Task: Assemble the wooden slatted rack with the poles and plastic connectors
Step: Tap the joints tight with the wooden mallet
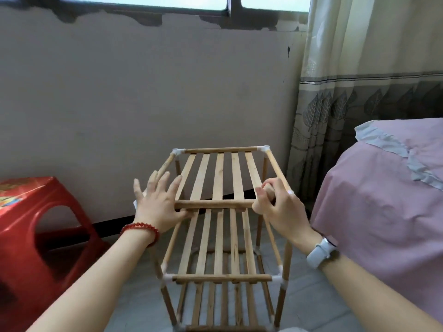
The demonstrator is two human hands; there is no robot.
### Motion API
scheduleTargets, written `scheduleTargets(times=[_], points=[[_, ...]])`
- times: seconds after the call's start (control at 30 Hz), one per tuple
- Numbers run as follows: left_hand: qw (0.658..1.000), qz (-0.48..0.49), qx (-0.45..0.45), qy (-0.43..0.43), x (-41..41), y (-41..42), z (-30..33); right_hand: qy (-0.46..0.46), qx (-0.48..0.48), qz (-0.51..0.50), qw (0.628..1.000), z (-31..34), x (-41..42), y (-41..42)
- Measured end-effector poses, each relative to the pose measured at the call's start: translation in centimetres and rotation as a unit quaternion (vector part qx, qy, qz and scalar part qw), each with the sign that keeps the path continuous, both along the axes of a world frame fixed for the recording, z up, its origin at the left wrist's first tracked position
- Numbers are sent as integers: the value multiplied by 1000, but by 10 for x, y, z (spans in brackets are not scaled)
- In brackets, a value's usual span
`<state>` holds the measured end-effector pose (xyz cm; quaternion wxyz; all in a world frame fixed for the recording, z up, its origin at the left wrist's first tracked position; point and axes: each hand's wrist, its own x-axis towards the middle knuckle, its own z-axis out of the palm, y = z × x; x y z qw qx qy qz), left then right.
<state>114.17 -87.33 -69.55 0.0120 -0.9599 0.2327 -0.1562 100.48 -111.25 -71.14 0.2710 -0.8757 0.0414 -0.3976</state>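
A wooden slatted rack (219,238) stands on the floor in front of me, with poles joined by white plastic connectors (263,149). Its top slatted shelf (219,178) lies level on the posts, and a middle shelf (221,277) sits below. My left hand (157,202) has its fingers spread, with the thumb against the left end of the shelf's near crossbar (213,204). My right hand (279,203) grips the near right corner, where the crossbar meets the right side pole (275,167).
A red plastic stool (36,236) stands to the left. A bed with a pink sheet (383,207) is close on the right, and a patterned curtain (347,92) hangs behind it. A grey wall (143,92) runs behind the rack. The floor is tiled.
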Motion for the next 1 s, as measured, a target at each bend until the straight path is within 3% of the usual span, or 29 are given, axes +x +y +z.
scheduleTargets(times=[0.07, 0.13, 0.2, 0.33, 0.47, 0.57, 0.7, 0.83, 1.0], points=[[996, 40, 2, 82, 13, 27, 6, 47, -36, 12, 998, 0, 9, 13], [990, 19, -61, 122, 16, 43, 3, 20, -72, 5, 997, -2, 18, 22], [988, -7, -121, 93, 9, 46, -4, -13, -91, -16, 996, -4, 22, 24], [992, -38, -121, 15, -13, 37, -9, -17, -46, -47, 998, -9, 30, 3], [982, -168, -85, 20, -41, 18, 0, 43, 18, -127, 991, -4, 46, -38], [953, -270, -127, 59, -63, -2, 4, 140, 39, -158, 977, 1, 52, -65], [905, -373, -177, 104, -85, -39, -1, 137, 98, -103, 980, 4, 37, -76], [943, -300, -143, -14, -75, -69, -3, 81, 64, -18, 994, 14, 10, -76], [967, -228, -116, 1, -72, -106, -19, 102, -38, 22, 994, 60, -10, -62]])
